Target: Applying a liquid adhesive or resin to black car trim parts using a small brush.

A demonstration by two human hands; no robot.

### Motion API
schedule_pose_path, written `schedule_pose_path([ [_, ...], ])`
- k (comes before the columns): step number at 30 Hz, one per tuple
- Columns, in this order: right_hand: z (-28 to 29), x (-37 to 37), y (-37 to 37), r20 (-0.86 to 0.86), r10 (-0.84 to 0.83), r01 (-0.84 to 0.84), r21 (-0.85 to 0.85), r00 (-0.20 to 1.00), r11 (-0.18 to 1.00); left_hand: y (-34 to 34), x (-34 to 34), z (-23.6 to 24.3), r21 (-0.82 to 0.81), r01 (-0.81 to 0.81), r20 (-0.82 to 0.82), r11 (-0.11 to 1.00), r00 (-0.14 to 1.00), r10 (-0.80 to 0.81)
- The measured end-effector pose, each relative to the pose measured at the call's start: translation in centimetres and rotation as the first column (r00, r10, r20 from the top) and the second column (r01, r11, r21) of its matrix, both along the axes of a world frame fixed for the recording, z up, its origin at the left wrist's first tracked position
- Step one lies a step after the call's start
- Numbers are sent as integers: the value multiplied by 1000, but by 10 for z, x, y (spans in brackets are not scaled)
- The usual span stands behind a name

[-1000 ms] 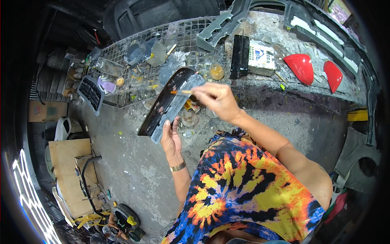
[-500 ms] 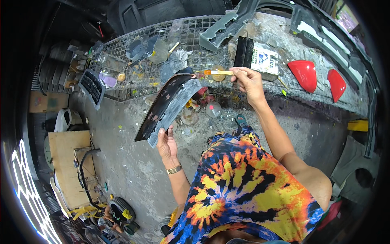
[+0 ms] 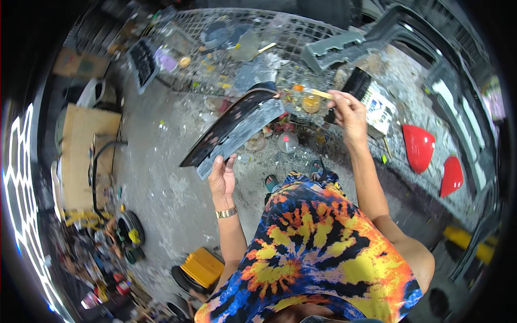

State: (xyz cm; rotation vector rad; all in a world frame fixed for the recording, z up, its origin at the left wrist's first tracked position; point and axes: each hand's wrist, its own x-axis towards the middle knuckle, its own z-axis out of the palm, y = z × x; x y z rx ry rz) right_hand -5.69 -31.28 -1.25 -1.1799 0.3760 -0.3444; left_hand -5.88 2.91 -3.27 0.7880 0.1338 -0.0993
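Observation:
My left hand (image 3: 222,177) grips the near end of a long curved black and grey car trim panel (image 3: 232,129), holding it up over the floor. My right hand (image 3: 349,110) is raised to the right of the panel and pinches a thin wooden-handled brush (image 3: 312,91) with an orange tip. The brush tip hovers over a small open jar of amber liquid (image 3: 311,103) on the wire-mesh bench (image 3: 291,32). The hand does not touch the panel.
Two red mirror covers (image 3: 418,148) lie at the right. A grey plastic bracket (image 3: 334,49), a black part (image 3: 355,83) and several tins crowd the bench. A cardboard sheet (image 3: 81,156) and tools lie on the stained concrete floor at the left. A yellow tool (image 3: 202,266) sits near my legs.
My right hand has carried the brush away from the panel, up and to the right toward the jar. My left hand keeps the panel, now tilted slightly lower.

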Motion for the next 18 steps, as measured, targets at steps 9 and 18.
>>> schedule_pose_path([
  [9, -3, 4, -33, -31, -4, 3, -35, 999, 999, -23, -6, -6, 91, -34, 14, 995, 999, 33],
  [18, 4, -4, -29, 7, -98, 98, -71, 995, 993, -25, 1, -20, 118, -20, 1, 993, 1000, 20],
])
